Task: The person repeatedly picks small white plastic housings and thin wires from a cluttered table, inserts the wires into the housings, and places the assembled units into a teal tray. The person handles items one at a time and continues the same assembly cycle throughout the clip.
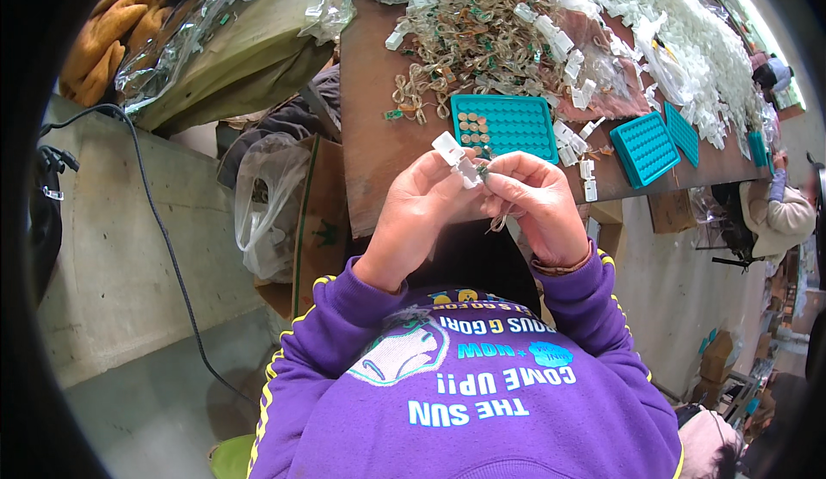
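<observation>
My left hand (pixel 411 206) pinches a small white hinged plastic case (pixel 449 149), its two halves folded apart. Close beside it, my right hand (pixel 545 211) is closed on a small dark-green part (pixel 483 170) at the end of a thin coiled wire (pixel 500 220), which dangles below the fingers. The part meets the edge of the case; whether it sits inside cannot be made out. Just beyond my hands lies a teal tray (pixel 525 128) with round pockets, and several round tan discs (pixel 471 125) fill its left side.
A large heap of coiled wires (pixel 482 36) covers the far table (pixel 370 101). White plastic cases (pixel 697 75) are piled to the right, near stacked teal trays (pixel 645 150). A cardboard box (pixel 320 212) with a plastic bag stands left. Another person (pixel 779 208) sits at the far right.
</observation>
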A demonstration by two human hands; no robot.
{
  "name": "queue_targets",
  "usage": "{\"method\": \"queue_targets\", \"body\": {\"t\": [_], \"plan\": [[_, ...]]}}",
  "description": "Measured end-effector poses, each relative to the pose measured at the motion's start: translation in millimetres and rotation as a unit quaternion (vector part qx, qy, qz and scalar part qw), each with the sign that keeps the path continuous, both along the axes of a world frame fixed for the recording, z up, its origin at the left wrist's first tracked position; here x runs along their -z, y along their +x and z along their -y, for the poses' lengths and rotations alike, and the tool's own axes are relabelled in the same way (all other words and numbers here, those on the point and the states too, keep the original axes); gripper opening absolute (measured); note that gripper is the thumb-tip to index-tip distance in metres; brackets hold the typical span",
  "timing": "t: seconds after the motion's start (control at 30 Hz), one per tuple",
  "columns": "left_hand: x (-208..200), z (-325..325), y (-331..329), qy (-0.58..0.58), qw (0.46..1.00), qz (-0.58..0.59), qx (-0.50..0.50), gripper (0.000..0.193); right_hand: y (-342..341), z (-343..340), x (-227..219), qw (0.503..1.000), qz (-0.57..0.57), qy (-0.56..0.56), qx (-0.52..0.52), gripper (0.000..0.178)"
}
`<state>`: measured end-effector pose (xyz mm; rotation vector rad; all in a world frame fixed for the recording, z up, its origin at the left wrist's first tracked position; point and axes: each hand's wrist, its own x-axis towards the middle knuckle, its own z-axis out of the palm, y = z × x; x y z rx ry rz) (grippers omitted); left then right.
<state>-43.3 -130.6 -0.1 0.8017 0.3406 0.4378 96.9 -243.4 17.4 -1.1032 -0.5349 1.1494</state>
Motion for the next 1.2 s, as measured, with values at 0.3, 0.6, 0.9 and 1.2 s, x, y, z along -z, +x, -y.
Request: {"method": "queue_targets", "body": {"t": [0.3, 0.6, 0.9, 1.2], "plan": [[7, 2, -5, 0.191, 0.975, -0.057, -0.103, 0.023, -2, -4, 3, 0.999, -0.025, -0.007, -0.027, 0.021], [1, -4, -13, 0.175, 0.983, -0.043, -0.036, 0.019, -2, 1, -9, 0.993, 0.098, -0.036, -0.048, 0.012], [-1, -8, -16, 0.082, 0.988, 0.082, 0.098, 0.019, 0, -5, 11, 0.981, -0.103, -0.017, -0.167, 0.021], [7, 3, -8, 0.168, 0.972, -0.024, -0.164, 0.012, -11, 2, -2, 0.974, 0.221, -0.046, 0.003, 0.012]]}}
